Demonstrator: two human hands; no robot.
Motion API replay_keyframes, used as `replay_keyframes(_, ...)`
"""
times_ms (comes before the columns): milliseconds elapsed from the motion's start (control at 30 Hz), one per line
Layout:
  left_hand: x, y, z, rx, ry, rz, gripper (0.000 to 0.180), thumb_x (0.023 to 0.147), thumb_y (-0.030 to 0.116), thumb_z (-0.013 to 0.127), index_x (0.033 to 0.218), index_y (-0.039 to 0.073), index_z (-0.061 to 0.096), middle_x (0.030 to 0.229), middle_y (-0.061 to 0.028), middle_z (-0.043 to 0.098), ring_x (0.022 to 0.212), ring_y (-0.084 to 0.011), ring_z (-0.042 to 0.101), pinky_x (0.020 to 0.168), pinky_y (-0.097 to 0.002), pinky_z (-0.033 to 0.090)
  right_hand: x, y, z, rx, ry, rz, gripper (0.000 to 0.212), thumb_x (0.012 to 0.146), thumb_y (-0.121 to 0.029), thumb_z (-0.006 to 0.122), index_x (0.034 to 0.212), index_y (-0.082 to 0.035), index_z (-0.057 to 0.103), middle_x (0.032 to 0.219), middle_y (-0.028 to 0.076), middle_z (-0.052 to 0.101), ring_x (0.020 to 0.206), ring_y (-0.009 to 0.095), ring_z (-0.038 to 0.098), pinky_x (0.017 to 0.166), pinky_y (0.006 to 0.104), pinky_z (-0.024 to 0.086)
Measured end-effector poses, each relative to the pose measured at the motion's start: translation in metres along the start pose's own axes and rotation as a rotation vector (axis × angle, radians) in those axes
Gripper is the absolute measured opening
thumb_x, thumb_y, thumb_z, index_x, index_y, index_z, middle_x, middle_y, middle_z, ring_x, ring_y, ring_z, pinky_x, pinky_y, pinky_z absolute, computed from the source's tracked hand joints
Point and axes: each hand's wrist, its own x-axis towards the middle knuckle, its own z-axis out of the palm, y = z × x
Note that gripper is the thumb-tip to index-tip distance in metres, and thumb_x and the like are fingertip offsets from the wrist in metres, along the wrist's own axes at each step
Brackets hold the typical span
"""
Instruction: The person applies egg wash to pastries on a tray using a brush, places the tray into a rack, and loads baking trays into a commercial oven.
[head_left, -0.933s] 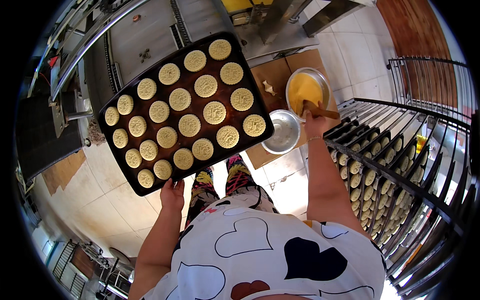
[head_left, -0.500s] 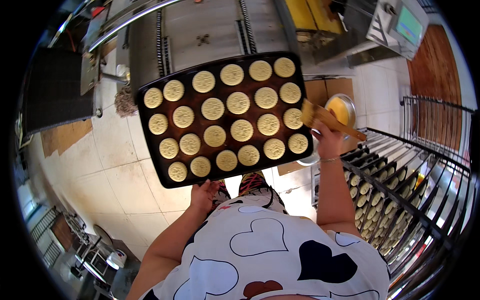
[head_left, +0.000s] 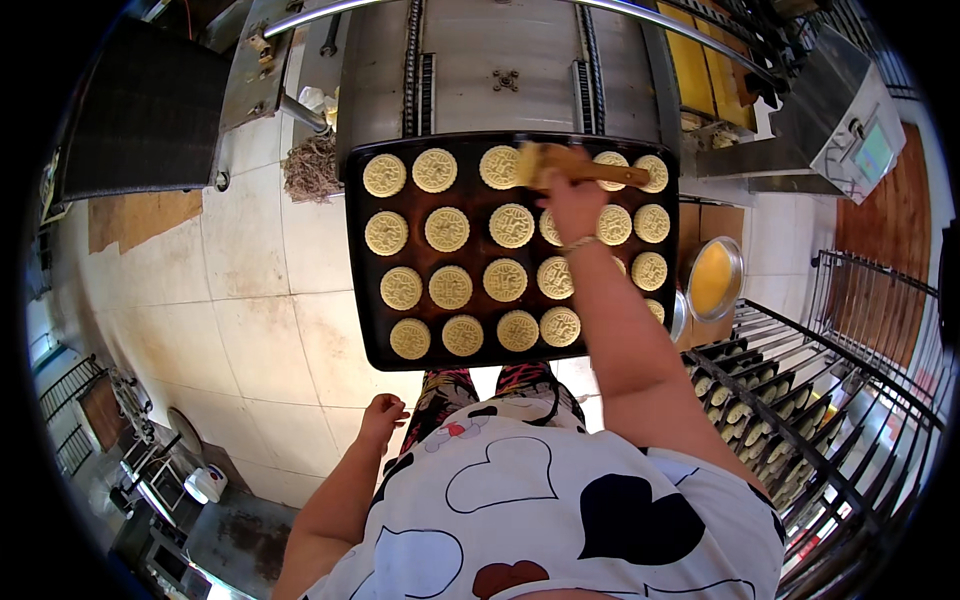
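Observation:
A dark rectangular baking tray (head_left: 478, 255) lies in front of me, bearing rows of round, pale pastries (head_left: 447, 229) with patterns pressed into their tops. My right hand (head_left: 576, 208) reaches over the tray and grips a flat wooden-handled brush (head_left: 590, 170). The brush's pale bristles are at a pastry in the far row, and my hand and forearm hide several pastries to the right. My left hand (head_left: 381, 416) hangs by the near side of the tray, apart from it. It holds nothing, its fingers loosely bent and partly spread.
Beyond the tray is a metal conveyor (head_left: 500, 60) with chains. A metal bowl of yellow-orange liquid (head_left: 713, 278) stands to the right. Nearer on the right, a black rack (head_left: 800, 385) holds trays of pastries. A machine with a screen (head_left: 872, 152) stands at the far right.
My right hand has brought the brush from the tray's right edge to the far row. My left hand has come off the near edge. The tray, tilted before, now sits square to the conveyor.

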Motion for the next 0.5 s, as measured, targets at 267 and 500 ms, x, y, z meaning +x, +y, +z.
replay_keyframes(267,0.007,-0.014,-0.034,-0.04,-0.004,-0.012,0.017,0.084,0.011,0.058,0.099,0.005,0.051,0.085,-0.0052,0.058,0.078,-0.0163,0.061,0.066,-0.029,0.047,0.037,-0.024,-0.078,-0.327,0.226,-0.023,0.045,0.082,-0.009,0.059,0.124,0.002,0.047,0.095,0.015,0.064,0.066,0.018,0.065,0.049,0.0256,0.055)
replay_keyframes(500,0.01,0.012,-0.034,-0.043,0.015,0.041,0.021,0.083,0.011,0.059,0.101,0.005,0.05,0.09,-0.0062,0.058,0.08,-0.0169,0.062,0.067,-0.0288,0.046,-0.041,0.012,0.121,-0.092,-0.194,-0.067,0.045,0.079,-0.012,0.061,0.123,-0.005,0.049,0.092,0.01,0.065,0.077,0.016,0.063,0.068,0.0286,0.051)
